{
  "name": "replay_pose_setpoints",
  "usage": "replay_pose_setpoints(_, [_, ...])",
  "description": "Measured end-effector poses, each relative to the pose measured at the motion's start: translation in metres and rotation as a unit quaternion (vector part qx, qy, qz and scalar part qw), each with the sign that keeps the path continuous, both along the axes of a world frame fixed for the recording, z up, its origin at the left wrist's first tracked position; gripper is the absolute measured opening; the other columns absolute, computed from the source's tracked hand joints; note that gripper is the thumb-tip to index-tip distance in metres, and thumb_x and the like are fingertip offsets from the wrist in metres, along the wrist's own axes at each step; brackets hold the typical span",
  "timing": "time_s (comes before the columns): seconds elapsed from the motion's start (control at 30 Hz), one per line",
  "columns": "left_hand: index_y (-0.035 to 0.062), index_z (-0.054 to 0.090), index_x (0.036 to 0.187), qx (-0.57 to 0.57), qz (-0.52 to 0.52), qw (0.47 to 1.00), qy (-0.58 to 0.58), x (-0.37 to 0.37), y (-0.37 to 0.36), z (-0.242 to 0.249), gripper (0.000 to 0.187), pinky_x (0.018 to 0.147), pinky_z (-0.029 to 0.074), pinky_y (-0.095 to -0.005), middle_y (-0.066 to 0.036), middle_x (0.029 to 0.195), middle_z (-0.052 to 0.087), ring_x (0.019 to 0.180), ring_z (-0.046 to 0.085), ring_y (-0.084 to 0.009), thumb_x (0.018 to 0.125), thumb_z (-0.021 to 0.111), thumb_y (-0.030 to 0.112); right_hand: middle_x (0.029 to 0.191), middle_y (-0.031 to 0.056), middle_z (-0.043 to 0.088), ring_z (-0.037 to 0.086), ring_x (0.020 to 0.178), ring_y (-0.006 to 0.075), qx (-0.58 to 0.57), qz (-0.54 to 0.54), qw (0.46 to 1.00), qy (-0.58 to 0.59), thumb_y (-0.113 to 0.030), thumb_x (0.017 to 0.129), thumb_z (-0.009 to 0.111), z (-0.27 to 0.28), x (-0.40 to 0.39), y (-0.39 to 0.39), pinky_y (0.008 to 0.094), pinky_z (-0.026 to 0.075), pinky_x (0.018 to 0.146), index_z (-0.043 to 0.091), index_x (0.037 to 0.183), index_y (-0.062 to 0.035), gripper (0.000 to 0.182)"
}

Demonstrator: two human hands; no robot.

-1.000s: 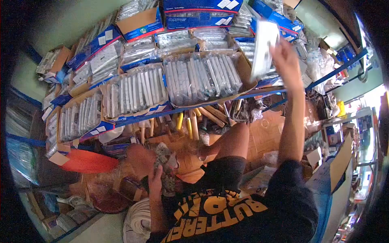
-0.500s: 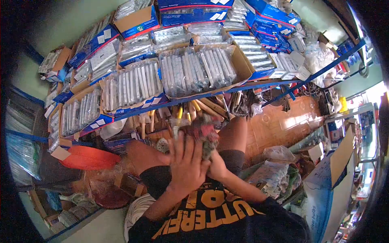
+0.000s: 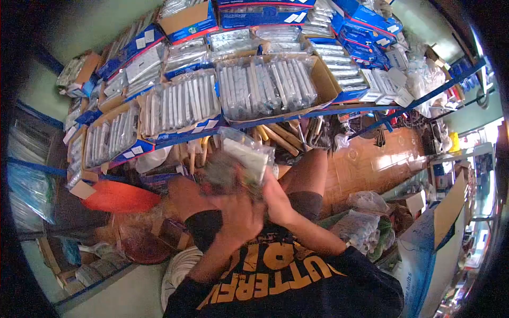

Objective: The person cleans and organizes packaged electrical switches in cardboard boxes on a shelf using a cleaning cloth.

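Above my lap, a white flat packet (image 3: 245, 155) in clear plastic stands tilted between my hands. My right hand (image 3: 279, 200) is closed on its lower right side. A dark, reddish and green cloth (image 3: 222, 172), blurred by motion, lies against the packet's left side. My left hand (image 3: 241, 214) is closed around the cloth, its fingers partly smeared. Just beyond the hands, an open carton (image 3: 324, 79) full of similar plastic-wrapped packets stands on the blue shelf edge (image 3: 254, 123).
More blue cartons (image 3: 188, 24) of packets fill the shelf. Wooden handles (image 3: 281, 139) lie beneath it. An orange-red object (image 3: 119, 197) is at left. Plastic bags (image 3: 358, 225) and a large white-blue box (image 3: 419, 254) stand at right. Tiled floor (image 3: 366, 159) shows beyond my knee.
The white packet now shows upright between my hands, where the cloth covered the view before. My left hand has moved down and turned, and the cloth has shifted left. The view has shifted slightly.
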State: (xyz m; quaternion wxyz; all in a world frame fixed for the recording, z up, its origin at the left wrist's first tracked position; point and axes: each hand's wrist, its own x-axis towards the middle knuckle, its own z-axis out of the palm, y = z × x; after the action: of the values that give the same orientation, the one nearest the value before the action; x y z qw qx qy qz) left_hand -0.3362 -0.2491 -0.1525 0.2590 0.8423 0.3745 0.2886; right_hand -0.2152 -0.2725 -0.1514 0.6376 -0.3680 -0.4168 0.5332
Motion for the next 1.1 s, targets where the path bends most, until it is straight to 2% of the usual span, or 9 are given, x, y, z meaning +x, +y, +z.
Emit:
replay_pose_setpoints(0.13, [-0.0043,0.024,0.143,-0.189,0.174,0.966,-0.019,-0.024,0.040,0.000,0.072,0.108,0.028,-0.0479,-0.026,0.142,0.033,0.130,0.037,-0.0377,0.096,0.040,0.048,0.144,0.0113,0.037,0.033,0.133,0.0206,0.040,0.056,0.996,-0.053,-0.019,0.094,0.057,0.011,-0.017,-0.008,0.0349,0.024,0.111,0.026,0.145,-0.0009,0.063])
replay_pose_setpoints(0.2, [-0.0021,0.038,0.137,-0.470,0.133,0.787,-0.378,-0.032,0.046,0.029,0.065,0.101,0.039,-0.0387,-0.018,0.133,0.047,0.120,0.049,-0.0267,0.099,0.035,0.050,0.136,0.0165,0.046,0.044,0.128,0.0263,0.037,0.046,0.986,-0.157,-0.013,0.093,0.056,0.022,-0.020,-0.010,0.0354,0.031,0.106,0.034,0.141,-0.0013,0.054])
replay_pose_setpoints(0.3, [0.0005,0.042,0.133,-0.549,0.231,0.721,-0.354,-0.015,0.032,0.065,0.061,0.098,0.042,-0.0360,-0.012,0.124,0.053,0.112,0.054,-0.0227,0.100,0.032,0.051,0.125,0.0217,0.054,0.056,0.115,0.0324,-0.041,-0.005,0.985,-0.168,-0.012,0.094,0.052,0.015,-0.017,-0.009,0.0387,0.043,0.094,0.041,0.135,-0.0015,0.044])
replay_pose_setpoints(0.43, [-0.0023,0.043,0.127,-0.395,0.096,0.833,-0.376,-0.018,-0.007,-0.005,0.047,0.096,0.040,-0.0356,-0.013,0.122,0.053,0.110,0.053,-0.0211,0.100,0.044,0.036,0.120,0.0207,0.052,0.053,0.105,0.0345,0.093,-0.258,0.836,-0.474,-0.013,0.097,0.045,0.017,0.007,0.025,0.0352,0.041,0.094,0.044,0.128,0.0015,0.034])
replay_pose_setpoints(0.57, [-0.0019,0.049,0.123,-0.173,0.089,0.931,-0.309,0.004,-0.023,-0.018,0.036,0.092,0.043,-0.0314,-0.014,0.120,0.056,0.109,0.054,-0.0190,0.095,0.053,0.020,0.120,0.0126,0.051,0.048,0.103,0.0179,-0.024,-0.139,0.983,-0.120,-0.015,0.100,0.037,-0.004,0.002,0.017,0.0298,0.038,0.092,0.046,0.123,0.0018,0.030])
replay_pose_setpoints(0.8, [0.0016,0.061,0.089,-0.048,-0.040,0.997,-0.049,-0.006,0.030,0.035,0.028,0.061,0.050,-0.0421,-0.014,0.066,0.062,0.066,0.066,-0.0309,0.089,0.061,0.030,0.131,0.0250,0.042,0.044,0.118,0.0300,-0.035,-0.425,0.841,-0.334,-0.020,0.101,0.043,-0.034,0.057,-0.007,0.0417,0.034,0.101,0.036,0.131,0.0125,0.045])
replay_pose_setpoints(0.97, [0.0029,0.060,0.074,0.002,0.105,0.994,-0.021,0.045,0.164,0.156,0.026,0.067,0.048,-0.0400,-0.015,0.082,0.062,0.074,0.062,-0.0304,0.090,0.054,0.022,0.119,0.0140,0.050,0.049,0.102,0.0170,0.019,-0.508,0.849,-0.144,-0.027,0.102,0.041,0.058,0.144,0.009,0.0290,0.041,0.089,0.034,0.137,0.0061,0.048])
replay_pose_setpoints(1.0, [0.0018,0.062,0.084,0.293,0.013,0.955,0.039,0.054,0.210,0.163,0.018,0.072,0.048,-0.0412,-0.017,0.092,0.063,0.081,0.063,-0.0330,0.087,0.057,0.019,0.115,0.0114,0.051,0.048,0.098,0.0143,0.027,-0.510,0.845,-0.157,-0.027,0.102,0.042,0.060,0.159,0.009,0.0268,0.041,0.085,0.036,0.135,0.0057,0.047])
replay_pose_setpoints(1.1, [0.0023,0.066,0.085,0.402,-0.091,0.911,0.035,0.135,0.319,0.169,0.017,0.076,0.048,-0.0413,-0.018,0.099,0.064,0.085,0.063,-0.0344,0.079,0.060,0.017,0.101,0.0045,0.052,0.049,0.086,0.0085,0.011,-0.530,0.819,-0.218,-0.024,0.101,0.045,0.075,0.181,0.022,0.0247,0.045,0.075,0.044,0.127,0.0017,0.037])
